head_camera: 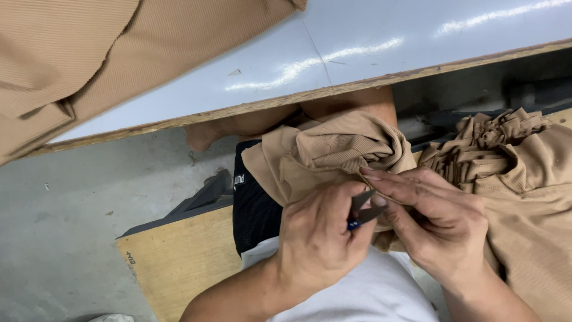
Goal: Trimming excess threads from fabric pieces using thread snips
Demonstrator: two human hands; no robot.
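Fingers of the left hand (pixel 319 238) are curling shut around a small pair of thread snips (pixel 364 210), whose dark blades are sticking out past the thumb and whose blue handle tip is peeking out just under the knuckles. Opposite them, the fingers of the right hand (pixel 438 217) are lying straight and pressed together, pinching a fold of the tan ribbed garment (pixel 333 152) right against the blade tips. Bunched cloth is crowding in just beyond the fingertips, over the lap. Beside the right hand's knuckles, a pile of gathered tan fabric (pixel 512 161) is touching the wrist. Farther beyond the fingers, the worn wooden edge of the white worktable (pixel 333 65) is running across at a slant, with another tan piece (pixel 71 59) lying on it. Off the left hand's side, bare concrete floor (pixel 65 226) and a plywood seat edge (pixel 179 256) are leaving room.
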